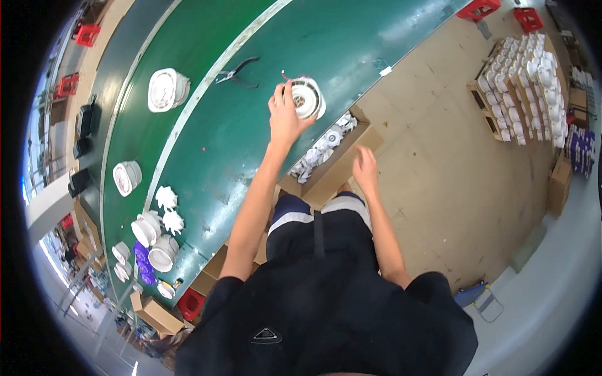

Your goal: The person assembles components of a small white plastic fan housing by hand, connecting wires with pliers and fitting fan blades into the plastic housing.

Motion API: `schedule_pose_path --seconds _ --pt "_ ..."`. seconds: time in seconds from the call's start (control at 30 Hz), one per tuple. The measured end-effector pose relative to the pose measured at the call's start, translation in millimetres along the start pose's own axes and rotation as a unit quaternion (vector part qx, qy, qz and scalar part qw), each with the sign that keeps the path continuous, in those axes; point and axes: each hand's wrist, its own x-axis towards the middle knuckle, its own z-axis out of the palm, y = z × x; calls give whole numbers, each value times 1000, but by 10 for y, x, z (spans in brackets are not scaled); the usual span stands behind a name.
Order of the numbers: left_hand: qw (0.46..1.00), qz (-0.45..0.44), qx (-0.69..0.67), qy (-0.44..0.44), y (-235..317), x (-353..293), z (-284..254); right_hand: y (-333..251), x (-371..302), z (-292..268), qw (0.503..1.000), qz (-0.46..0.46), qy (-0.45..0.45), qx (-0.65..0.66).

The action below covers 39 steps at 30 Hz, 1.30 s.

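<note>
On the green table, my left hand spans a white round plastic housing, thumb on its near rim and fingers across its left side. A dark ring and a small brownish centre show inside the housing, and a short red piece sticks out by its far left edge. My right hand hangs beside the cardboard box, fingers loosely bent and seemingly holding nothing. White finned plastic wheels fill that box, which stands against the table edge. Beyond the left hand lie dark-handled pliers, their handles spread.
Other white housings sit along the left strip of the table. White star-shaped wheels and purple parts cluster at the near left. A tall stack of white parts stands on the floor to the right. Red stools are farther off.
</note>
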Motion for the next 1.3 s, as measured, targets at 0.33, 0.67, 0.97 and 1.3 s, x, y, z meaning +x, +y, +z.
schedule_pose_path --seconds 0.33,0.67,0.97,1.3 --pt "998 -61 -16 5 1274 2205 1030 1071 -1928 -545 972 235 -1 -5" --pt "928 -251 234 147 -2097 1624 -1181 1319 -2260 -394 893 387 -53 224" --pt "961 -122 -18 248 -2908 740 -1686 843 -1389 -214 945 283 -152 56" --pt "623 -266 -670 303 -2125 -1238 -1186 -1967 329 1863 858 63 -391 328"
